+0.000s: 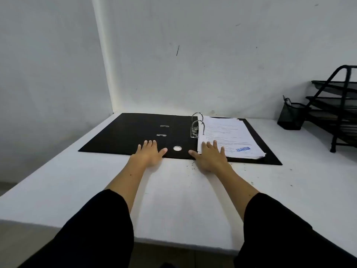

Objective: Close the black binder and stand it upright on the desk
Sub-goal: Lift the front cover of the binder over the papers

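the black binder (135, 132) lies open flat on the bench (173, 200), papers (228, 136) on its rings; my left hand (149, 154) and right hand (209, 157) rest spread wide, holding nothing, at its near edge.

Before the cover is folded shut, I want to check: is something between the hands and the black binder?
Nothing visible. The left hand and right hand already lie at the near edge of the open black binder.
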